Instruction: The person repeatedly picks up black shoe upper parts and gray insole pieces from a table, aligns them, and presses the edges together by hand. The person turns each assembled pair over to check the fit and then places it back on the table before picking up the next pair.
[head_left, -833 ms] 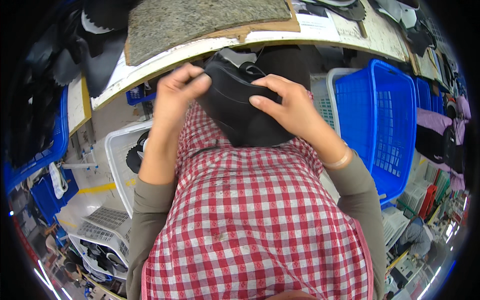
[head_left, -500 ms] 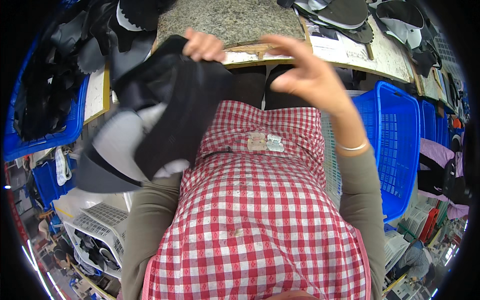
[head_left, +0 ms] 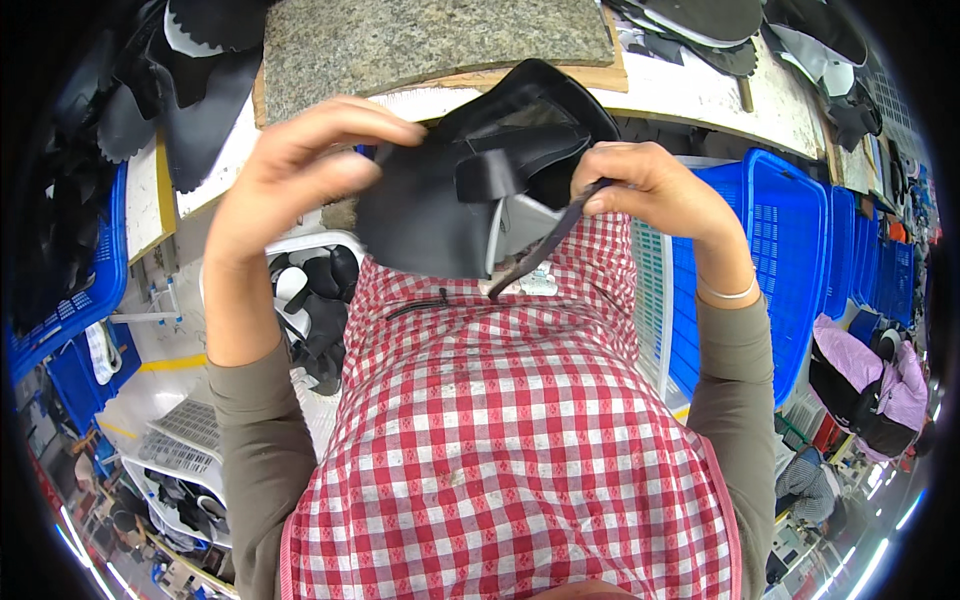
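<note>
A black leather shoe upper (head_left: 430,215) with a pale lining hangs in front of my lap. My right hand (head_left: 650,190) pinches its right edge, where a narrow dark strip (head_left: 548,245) dangles from the fingers. My left hand (head_left: 305,175), slightly blurred, is raised at the upper's left side. Its fingers and thumb are apart and nothing is between them. An opening framed by a black rim shows at the top of the upper, toward the table.
Ahead lies a speckled stone slab (head_left: 430,45) on a white table (head_left: 690,115). Black and white cut pieces (head_left: 200,100) pile up at the far left. A blue basket (head_left: 745,270) stands at right, and a white bin (head_left: 345,240) with shoe parts is beyond my left forearm.
The upper has passed from my left hand to my right and swung from left to centre, turned around. My left hand has let go and moved left; my right hand has closed on the edge.
</note>
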The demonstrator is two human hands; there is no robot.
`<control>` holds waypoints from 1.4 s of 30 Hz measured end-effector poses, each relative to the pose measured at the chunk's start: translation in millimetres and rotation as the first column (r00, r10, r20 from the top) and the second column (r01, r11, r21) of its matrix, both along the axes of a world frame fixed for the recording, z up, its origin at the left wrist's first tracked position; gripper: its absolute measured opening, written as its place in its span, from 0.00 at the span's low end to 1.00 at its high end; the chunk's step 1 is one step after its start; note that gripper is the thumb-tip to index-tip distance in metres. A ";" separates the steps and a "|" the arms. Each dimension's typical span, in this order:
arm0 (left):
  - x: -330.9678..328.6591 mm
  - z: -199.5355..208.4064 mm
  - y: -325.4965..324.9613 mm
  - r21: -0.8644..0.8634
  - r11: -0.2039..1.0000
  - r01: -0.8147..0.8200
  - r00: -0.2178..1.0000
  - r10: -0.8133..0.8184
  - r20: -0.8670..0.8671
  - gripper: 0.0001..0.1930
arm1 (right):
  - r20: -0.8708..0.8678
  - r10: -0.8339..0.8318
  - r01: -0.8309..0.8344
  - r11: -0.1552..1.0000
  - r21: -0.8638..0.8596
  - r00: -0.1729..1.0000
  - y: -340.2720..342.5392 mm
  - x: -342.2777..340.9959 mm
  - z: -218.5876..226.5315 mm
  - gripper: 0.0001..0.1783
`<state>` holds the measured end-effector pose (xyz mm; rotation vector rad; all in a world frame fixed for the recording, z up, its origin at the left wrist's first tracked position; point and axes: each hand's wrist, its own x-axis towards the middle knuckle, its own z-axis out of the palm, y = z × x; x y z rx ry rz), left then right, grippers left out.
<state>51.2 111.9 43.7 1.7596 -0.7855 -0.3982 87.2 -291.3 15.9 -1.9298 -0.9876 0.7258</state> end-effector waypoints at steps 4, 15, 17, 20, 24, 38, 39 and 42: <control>-27.2 -15.6 -69.4 0.332 0.938 -0.098 0.935 -0.027 0.355 0.48 | 0.147 -0.014 0.014 1.000 0.002 0.989 10.7 -4.3 8.2 0.07; -42.7 -72.2 -88.8 0.179 0.912 -0.369 0.817 0.410 -0.405 0.09 | 0.028 -0.184 0.184 0.983 0.007 0.983 1.1 -9.5 8.4 0.14; -38.0 -72.9 -79.6 0.018 0.933 -0.360 0.864 0.340 -0.372 0.09 | 0.062 -0.167 0.168 0.986 -0.003 0.984 6.6 -10.0 8.7 0.16; -35.2 -67.3 -75.5 0.076 0.932 -0.354 0.918 0.362 -0.162 0.07 | 0.099 -0.168 0.171 0.985 -0.031 0.981 13.9 -11.0 10.2 0.18; -37.0 -56.9 -87.4 0.164 0.931 -0.326 0.942 0.335 -0.028 0.07 | 0.118 -0.180 0.186 0.982 -0.043 0.977 17.3 -13.4 9.0 0.17; -53.1 -105.8 -101.0 -0.008 0.894 -0.447 0.761 0.375 -0.530 0.09 | 0.910 0.109 0.175 0.966 -0.192 0.401 86.3 -50.3 51.2 0.10; -51.3 -106.7 -101.8 -0.046 0.889 -0.456 0.735 0.347 -0.582 0.09 | 0.908 0.181 0.131 0.960 -0.246 0.379 95.6 -51.0 46.4 0.09; -48.7 -105.4 -103.2 -0.119 0.879 -0.461 0.686 0.269 -0.676 0.09 | 0.886 0.341 0.128 0.910 -0.395 0.313 110.6 -44.4 29.6 0.10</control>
